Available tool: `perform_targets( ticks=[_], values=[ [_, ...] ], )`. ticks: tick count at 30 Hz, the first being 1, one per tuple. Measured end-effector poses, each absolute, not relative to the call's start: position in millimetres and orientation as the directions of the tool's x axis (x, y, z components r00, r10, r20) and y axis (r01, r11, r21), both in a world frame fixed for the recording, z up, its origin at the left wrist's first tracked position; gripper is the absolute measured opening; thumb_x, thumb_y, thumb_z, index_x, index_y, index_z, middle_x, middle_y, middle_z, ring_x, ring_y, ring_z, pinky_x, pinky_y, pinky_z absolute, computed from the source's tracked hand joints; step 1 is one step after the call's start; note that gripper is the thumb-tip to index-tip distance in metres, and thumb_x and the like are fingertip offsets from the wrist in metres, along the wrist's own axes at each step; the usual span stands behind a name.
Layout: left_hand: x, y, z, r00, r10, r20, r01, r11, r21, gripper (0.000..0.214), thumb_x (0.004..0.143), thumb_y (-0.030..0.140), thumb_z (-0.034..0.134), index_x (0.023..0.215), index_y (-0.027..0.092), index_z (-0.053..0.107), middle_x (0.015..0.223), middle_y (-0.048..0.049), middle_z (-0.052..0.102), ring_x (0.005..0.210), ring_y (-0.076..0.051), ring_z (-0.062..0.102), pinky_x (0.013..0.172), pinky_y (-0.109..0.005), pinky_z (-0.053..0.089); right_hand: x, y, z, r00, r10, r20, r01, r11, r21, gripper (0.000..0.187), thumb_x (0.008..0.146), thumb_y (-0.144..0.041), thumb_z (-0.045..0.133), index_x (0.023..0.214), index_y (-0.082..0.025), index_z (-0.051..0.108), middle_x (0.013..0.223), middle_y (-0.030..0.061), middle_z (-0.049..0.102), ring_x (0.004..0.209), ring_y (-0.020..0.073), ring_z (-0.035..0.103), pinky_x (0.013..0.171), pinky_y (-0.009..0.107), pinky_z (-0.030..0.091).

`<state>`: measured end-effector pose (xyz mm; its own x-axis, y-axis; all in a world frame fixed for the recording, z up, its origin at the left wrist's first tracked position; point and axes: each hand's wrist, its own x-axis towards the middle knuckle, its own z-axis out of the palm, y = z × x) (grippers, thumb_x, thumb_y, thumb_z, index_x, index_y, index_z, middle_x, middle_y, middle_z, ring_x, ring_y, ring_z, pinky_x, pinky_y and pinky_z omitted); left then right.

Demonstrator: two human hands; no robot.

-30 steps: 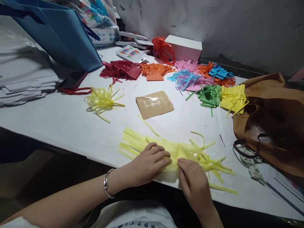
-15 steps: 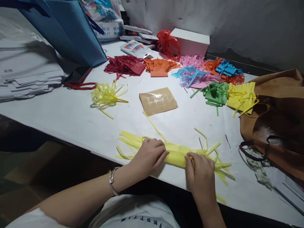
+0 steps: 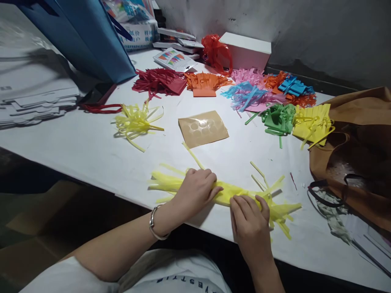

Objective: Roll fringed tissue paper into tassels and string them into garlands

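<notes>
From where I stand, the yellow fringed paper [image 3: 226, 192] lies along the near edge of the white table [image 3: 122, 156], under both hands. A second ago it was a broader sheet; now it's a narrower band, strands still splayed at both ends. The left hand [image 3: 197, 190] is half curled over the band left of its middle. The right hand [image 3: 251, 215], fingers bent together on the band, sits closer to the left than half a second ago, leaving only a small gap. I can't tell whether either one pinches the paper or just presses it. The yellow tassel [image 3: 132, 122] and brown sheet with clear round dots [image 3: 203, 128] haven't moved on the tabletop beyond.
</notes>
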<state>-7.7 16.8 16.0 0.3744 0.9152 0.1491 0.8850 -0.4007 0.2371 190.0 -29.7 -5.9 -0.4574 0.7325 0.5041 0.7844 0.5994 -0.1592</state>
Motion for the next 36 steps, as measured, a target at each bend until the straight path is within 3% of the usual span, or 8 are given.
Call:
perform_targets(
  ticks=[4,9,13,22,28,31,33,36],
  values=[
    [-13.8,3.6,20.0,0.527,0.789,0.316,0.765,-0.602,0.226,0.037,0.087,0.035,0.072,0.118,0.020,0.059,0.119,-0.0107,0.065,0.112,-0.032,0.054,0.106,-0.059,0.028,188.6,-31.1,-4.7,-0.378,0.756,0.534,0.785,0.568,-0.248,0.015,0.093,-0.009,0.056,0.103,-0.017,0.063,0.097,0.0048,0.073,0.097,0.0204,0.067,0.108,0.048,0.030],
    [-15.0,-11.6,14.0,0.641,0.700,0.313,0.659,-0.712,0.242,0.023,0.090,0.031,0.065,0.109,0.021,0.060,0.103,-0.0051,0.068,0.104,-0.026,0.056,0.116,-0.060,0.014,181.8,-36.2,-3.6,-0.306,0.791,0.530,0.793,0.519,-0.318,0.010,0.095,-0.013,0.054,0.097,-0.017,0.062,0.091,0.0033,0.072,0.094,0.0200,0.067,0.108,0.049,0.030],
    [-16.5,-15.6,6.2,0.606,0.720,0.339,0.679,-0.690,0.252,0.021,0.090,0.003,0.050,0.097,0.020,0.061,0.087,-0.0010,0.067,0.095,-0.020,0.057,0.116,-0.054,0.017,183.8,-38.9,-5.7,-0.374,0.786,0.493,0.801,0.542,-0.256,0.012,0.097,-0.016,0.055,0.106,-0.019,0.063,0.097,0.0041,0.073,0.098,0.0211,0.065,0.109,0.049,0.027],
    [-24.6,-4.1,8.3,0.499,0.815,0.293,0.796,-0.565,0.218,0.026,0.101,0.019,0.044,0.081,0.017,0.061,0.081,-0.0030,0.066,0.085,-0.021,0.056,0.100,-0.049,0.031,202.3,-32.3,-3.9,-0.309,0.837,0.451,0.878,0.434,-0.204,0.013,0.100,-0.021,0.053,0.091,-0.020,0.062,0.096,0.0037,0.070,0.099,0.0232,0.062,0.104,0.052,0.029],
    [-12.0,18.2,12.2,0.425,0.891,0.159,0.886,-0.445,0.127,0.031,0.097,0.024,0.053,0.068,0.016,0.062,0.072,-0.0044,0.065,0.077,-0.023,0.055,0.084,-0.045,0.034,194.5,-14.3,-8.1,-0.200,0.897,0.394,0.977,0.215,0.006,0.026,0.099,-0.029,0.053,0.075,-0.019,0.055,0.078,0.0059,0.062,0.078,0.0243,0.055,0.084,0.047,0.036],
    [-9.0,22.9,13.5,0.425,0.897,0.123,0.891,-0.439,0.115,0.032,0.095,0.024,0.055,0.065,0.016,0.062,0.070,-0.0042,0.066,0.074,-0.021,0.055,0.082,-0.043,0.034,192.6,-11.6,-5.4,-0.134,0.878,0.460,0.988,0.157,-0.011,0.018,0.097,-0.028,0.057,0.083,-0.018,0.059,0.087,0.0089,0.066,0.084,0.0271,0.058,0.086,0.050,0.036],
    [-8.8,24.0,12.7,0.432,0.893,0.126,0.888,-0.446,0.116,0.031,0.095,0.024,0.056,0.065,0.017,0.062,0.069,-0.0040,0.066,0.074,-0.021,0.054,0.081,-0.042,0.033,191.0,-13.2,-1.4,-0.134,0.824,0.551,0.973,0.214,-0.084,0.006,0.095,-0.023,0.061,0.093,-0.017,0.062,0.099,0.0112,0.067,0.094,0.0284,0.060,0.093,0.052,0.037],
    [-10.4,23.7,11.3,0.434,0.891,0.135,0.884,-0.449,0.126,0.031,0.094,0.024,0.056,0.065,0.017,0.061,0.068,-0.0033,0.064,0.073,-0.021,0.054,0.081,-0.043,0.034,187.8,-16.5,1.8,-0.331,0.761,0.558,0.845,0.502,-0.184,0.011,0.093,-0.012,0.061,0.102,-0.017,0.063,0.100,0.0089,0.068,0.100,0.0251,0.061,0.100,0.049,0.038]
  ],
)
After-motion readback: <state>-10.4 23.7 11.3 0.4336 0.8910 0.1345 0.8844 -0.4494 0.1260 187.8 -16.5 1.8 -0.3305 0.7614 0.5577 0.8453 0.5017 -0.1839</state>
